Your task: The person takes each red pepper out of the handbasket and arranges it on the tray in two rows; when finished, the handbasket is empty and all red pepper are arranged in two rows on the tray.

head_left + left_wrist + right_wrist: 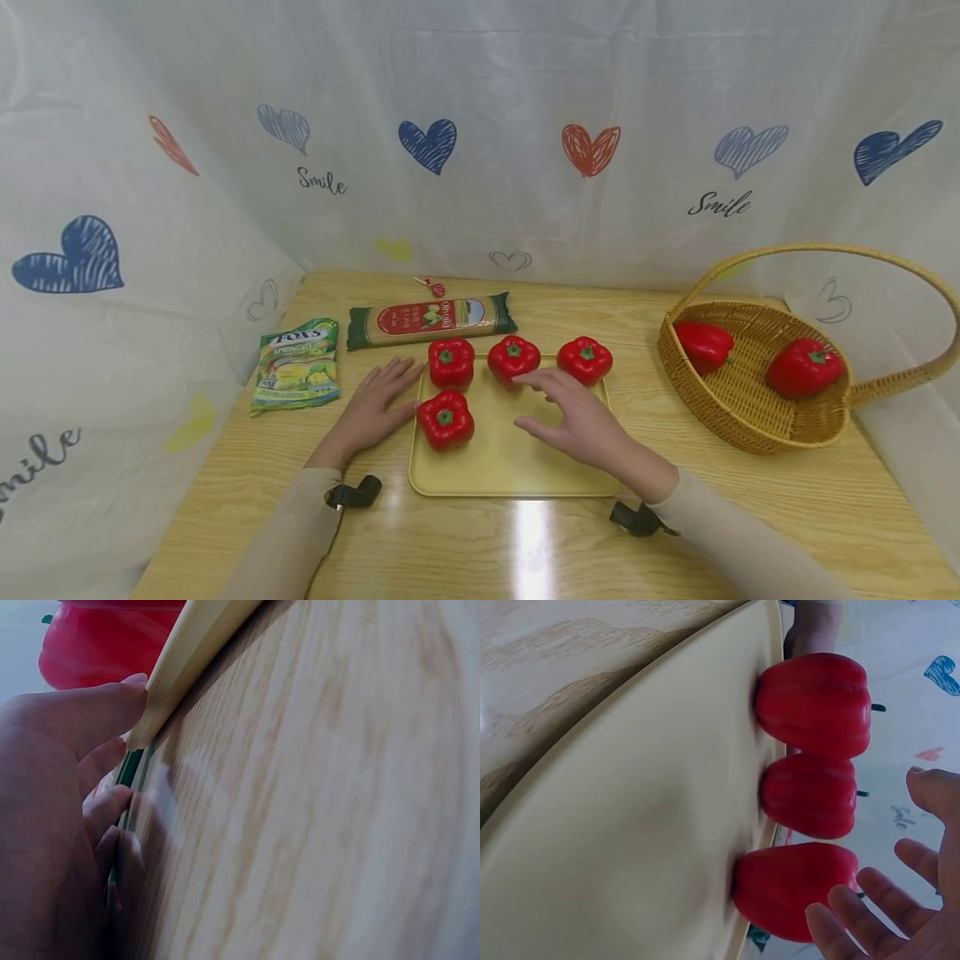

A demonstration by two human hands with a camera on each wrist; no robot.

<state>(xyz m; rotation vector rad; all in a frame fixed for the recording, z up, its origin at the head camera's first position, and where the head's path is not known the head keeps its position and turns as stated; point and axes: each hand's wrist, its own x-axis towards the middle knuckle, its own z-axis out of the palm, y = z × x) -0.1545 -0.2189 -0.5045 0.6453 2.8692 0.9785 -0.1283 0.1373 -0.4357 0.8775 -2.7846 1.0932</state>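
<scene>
A yellow tray (517, 471) carries several red bell peppers, three along its back edge and one bell pepper (445, 421) at the left in front of them. My left hand (378, 408) rests at the tray's left edge with relaxed fingers; in the left wrist view its thumb touches the rim. Over the tray hovers my right hand (577, 421), fingers loosely spread and holding nothing. Its fingertips appear close to the middle back bell pepper (513, 358); whether they touch it, I cannot tell. The right wrist view shows three bell peppers standing stem up.
At the right stands a wicker basket (750, 437) with a tall handle and two red bell peppers inside. Behind the tray lie a pasta packet (427, 322) and a lollipop (437, 290). A green candy bag (297, 367) is at the left. A white curtain (510, 67) encloses the table.
</scene>
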